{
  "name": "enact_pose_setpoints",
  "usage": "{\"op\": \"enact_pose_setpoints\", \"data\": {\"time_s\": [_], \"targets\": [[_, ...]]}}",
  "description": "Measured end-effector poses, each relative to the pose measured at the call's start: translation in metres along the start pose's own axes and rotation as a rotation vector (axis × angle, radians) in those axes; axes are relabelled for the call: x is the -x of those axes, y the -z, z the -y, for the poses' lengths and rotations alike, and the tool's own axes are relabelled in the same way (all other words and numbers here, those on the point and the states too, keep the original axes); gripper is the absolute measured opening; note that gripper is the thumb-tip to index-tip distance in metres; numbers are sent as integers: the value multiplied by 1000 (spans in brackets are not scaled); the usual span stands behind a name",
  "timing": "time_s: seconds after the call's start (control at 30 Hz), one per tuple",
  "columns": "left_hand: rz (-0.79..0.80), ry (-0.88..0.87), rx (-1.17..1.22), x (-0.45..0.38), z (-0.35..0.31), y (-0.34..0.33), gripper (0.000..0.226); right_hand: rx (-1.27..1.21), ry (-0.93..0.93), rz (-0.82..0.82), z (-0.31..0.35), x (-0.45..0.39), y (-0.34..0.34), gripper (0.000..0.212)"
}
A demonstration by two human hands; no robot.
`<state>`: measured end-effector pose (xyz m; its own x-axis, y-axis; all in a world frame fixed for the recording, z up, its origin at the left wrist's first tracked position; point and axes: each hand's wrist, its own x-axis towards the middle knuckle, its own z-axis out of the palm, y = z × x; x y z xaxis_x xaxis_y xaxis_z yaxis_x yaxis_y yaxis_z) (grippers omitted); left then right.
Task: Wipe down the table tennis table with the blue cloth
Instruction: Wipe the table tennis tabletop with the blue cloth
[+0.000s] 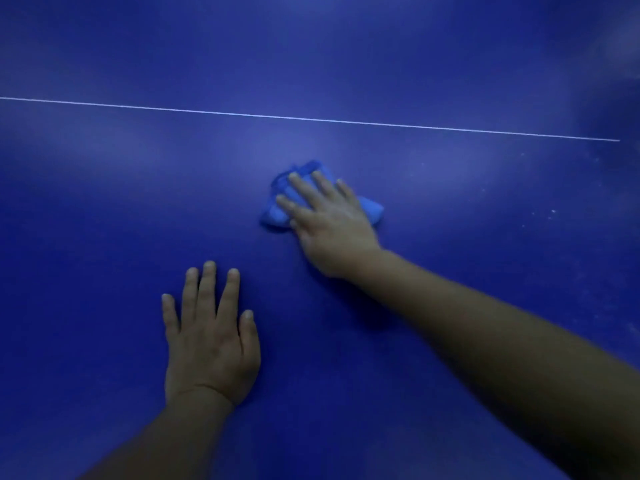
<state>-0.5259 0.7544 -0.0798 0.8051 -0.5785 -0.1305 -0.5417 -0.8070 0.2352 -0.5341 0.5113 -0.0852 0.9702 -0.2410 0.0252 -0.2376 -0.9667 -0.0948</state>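
The dark blue table tennis table (pixel 104 209) fills the whole view. A bunched light blue cloth (pixel 277 211) lies on it just right of centre. My right hand (pixel 329 226) presses flat on the cloth with straight, spread fingers, and covers most of it. My left hand (pixel 211 344) rests palm down on the bare table surface, nearer to me and to the left of the cloth, with its fingers spread and nothing under it.
A thin white line (pixel 311 119) crosses the table from left to right beyond the cloth. Small pale specks (pixel 553 211) dot the surface at the right. The far right corner is dim and blurred.
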Motion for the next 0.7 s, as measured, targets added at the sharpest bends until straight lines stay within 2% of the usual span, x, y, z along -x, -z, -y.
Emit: {"op": "enact_pose_setpoints", "data": {"time_s": [0.07, 0.13, 0.2, 0.23, 0.27, 0.4, 0.43, 0.47, 0.57, 0.6, 0.63, 0.7], "targets": [[11, 4, -11, 1, 0, 0, 68, 81, -172, 16, -56, 0, 10, 49], [16, 7, -11, 1, -1, 0, 68, 128, -505, -17, -114, 14, 21, 50], [28, 5, -9, 0, -1, 0, 68, 43, -822, -88, -135, 29, 29, 49], [32, 2, -11, 1, -1, 0, 67, 24, -881, -94, -126, 31, 27, 49], [31, 2, -11, 1, -1, 0, 67, 42, -828, -80, -108, 31, 23, 49], [18, -7, -10, 1, 2, -2, 65, 19, -214, 23, -50, 46, 7, 51], [13, -11, -8, 1, 2, -2, 64, 34, -181, 19, -57, 48, 9, 51], [11, -13, -10, 0, 2, -3, 64, 69, -265, 0, -69, 47, 10, 51], [18, -18, -33, 0, 2, -3, 63, 57, -773, -44, -91, 37, 14, 48], [18, -21, -35, 0, 2, -3, 63, 46, -829, -70, -82, 28, 13, 49], [17, -21, -33, 0, 2, -2, 63, 58, -786, -77, -65, 16, 11, 50], [10, -15, -18, -1, 2, -1, 64, 49, -560, -68, -21, -13, 3, 52]]}}
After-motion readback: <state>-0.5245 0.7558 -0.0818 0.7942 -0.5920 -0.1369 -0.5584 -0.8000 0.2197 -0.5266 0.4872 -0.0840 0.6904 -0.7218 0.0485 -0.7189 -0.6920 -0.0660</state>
